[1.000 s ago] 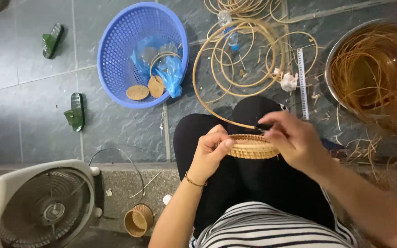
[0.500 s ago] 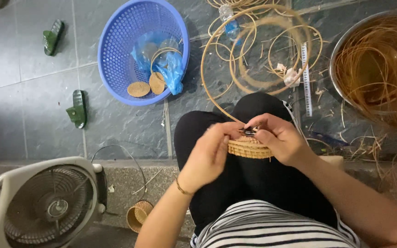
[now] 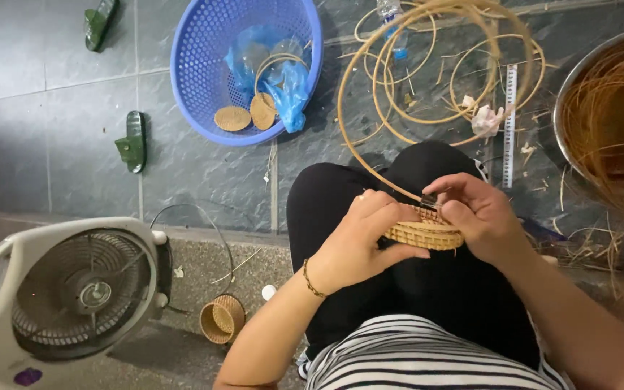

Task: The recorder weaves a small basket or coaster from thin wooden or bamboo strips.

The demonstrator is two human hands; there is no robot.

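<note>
I see both hands closed around the small woven basket (image 3: 423, 232) over the lap, left hand (image 3: 359, 242) and right hand (image 3: 479, 217) nearly touching, so nothing passes between them. Ahead, the loose cane coils (image 3: 442, 65) arc over the knees and block that way. The metal bowl (image 3: 608, 123) crowds the right. Bare floor (image 3: 59, 108) lies open to the left, between the blue basket (image 3: 204, 94) and the fan (image 3: 66, 296).

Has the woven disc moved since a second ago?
No real move: the woven disc stays over the lap, between both hands, same place relative to the knees; only the camera shifted.
</note>
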